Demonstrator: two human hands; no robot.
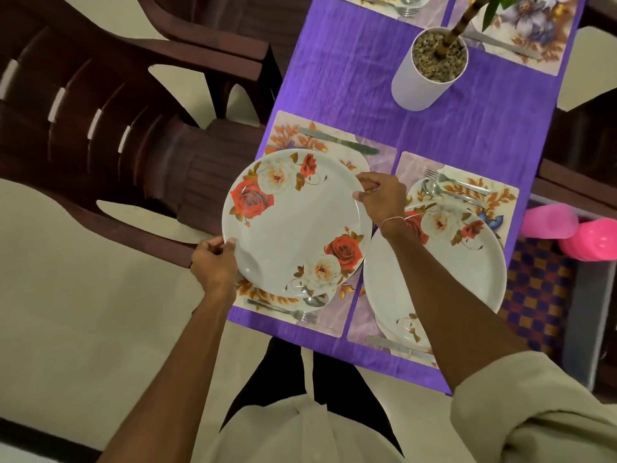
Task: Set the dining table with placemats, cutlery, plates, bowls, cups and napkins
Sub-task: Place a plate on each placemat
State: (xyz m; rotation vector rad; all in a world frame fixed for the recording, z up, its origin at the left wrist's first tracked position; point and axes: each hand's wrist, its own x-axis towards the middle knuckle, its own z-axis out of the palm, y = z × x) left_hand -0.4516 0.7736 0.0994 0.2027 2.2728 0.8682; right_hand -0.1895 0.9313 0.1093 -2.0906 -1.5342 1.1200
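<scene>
Beige sleeve (534, 412) running off frame near right; left hand (213, 262) and right hand (380, 198) pinching opposite rims of rose plate (297, 225) over left placemat (283, 132), hiding its middle; right forearm (444, 295) crossing stacked plates (474, 282)

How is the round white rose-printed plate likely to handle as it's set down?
The round white rose-printed plate shows no sag though held only at opposite rims by the left hand and right hand, so likely stiff. Its glossy surface may be slippery; probably breakable if dropped.
</scene>
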